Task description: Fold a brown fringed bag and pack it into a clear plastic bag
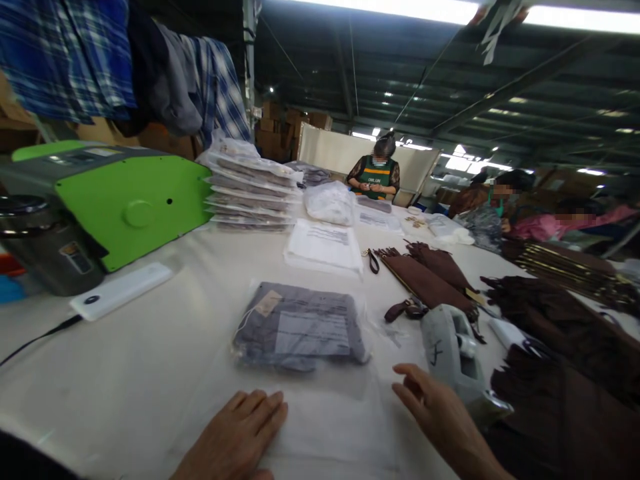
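A folded grey garment [315,300] with a tan hang tag [269,302] lies inside a clear plastic bag [330,413] on the table in front of me. My left hand [240,427] rests flat on the near part of the bag, fingers stretched out. To the right of the bag, my right hand [430,407] is raised slightly with thumb and fingers apart, nothing between them. Beside it stands a grey tape dispenser [453,353].
On the left are a green machine [135,207], a dark thermos [50,247] and a white power bank [123,291] with a cable. Bagged garments [253,190] are stacked behind. Brown fringed pouches [430,283] lie right. A co-worker [377,170] stands across the table.
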`<state>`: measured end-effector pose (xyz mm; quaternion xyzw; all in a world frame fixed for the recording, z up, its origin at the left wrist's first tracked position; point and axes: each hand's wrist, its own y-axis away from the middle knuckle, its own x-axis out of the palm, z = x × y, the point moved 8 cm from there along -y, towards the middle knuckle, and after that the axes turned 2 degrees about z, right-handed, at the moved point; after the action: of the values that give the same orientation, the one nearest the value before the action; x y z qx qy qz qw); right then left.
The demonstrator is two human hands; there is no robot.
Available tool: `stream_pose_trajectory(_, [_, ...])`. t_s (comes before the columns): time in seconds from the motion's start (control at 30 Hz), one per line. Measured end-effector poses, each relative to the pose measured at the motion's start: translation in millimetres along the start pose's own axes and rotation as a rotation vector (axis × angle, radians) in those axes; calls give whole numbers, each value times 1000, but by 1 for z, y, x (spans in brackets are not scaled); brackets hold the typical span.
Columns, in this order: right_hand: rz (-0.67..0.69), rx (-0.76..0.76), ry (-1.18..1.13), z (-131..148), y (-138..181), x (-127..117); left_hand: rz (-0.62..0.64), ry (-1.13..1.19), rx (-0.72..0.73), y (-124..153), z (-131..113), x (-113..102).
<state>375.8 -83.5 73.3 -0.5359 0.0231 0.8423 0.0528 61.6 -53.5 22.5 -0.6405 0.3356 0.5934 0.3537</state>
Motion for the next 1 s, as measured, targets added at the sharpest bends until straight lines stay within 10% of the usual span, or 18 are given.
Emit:
stream_pose_trajectory(0.17, [-79,-669,364,19,48,5,-120,-149,41,-1,-12,3])
stream_pose_trajectory(0.33, [-273,-980,428,37,46,26,-178,-226,-2,-17,-20,-2])
stream_pose_trajectory(0.8, [-247,-899,-136,79,17,-5,-124,-7,-140,-89,-59,-15])
stream_pose_trajectory(1.0, [-150,-911,-268,79,12,1,-117,-18,-154,-81,-46,-25])
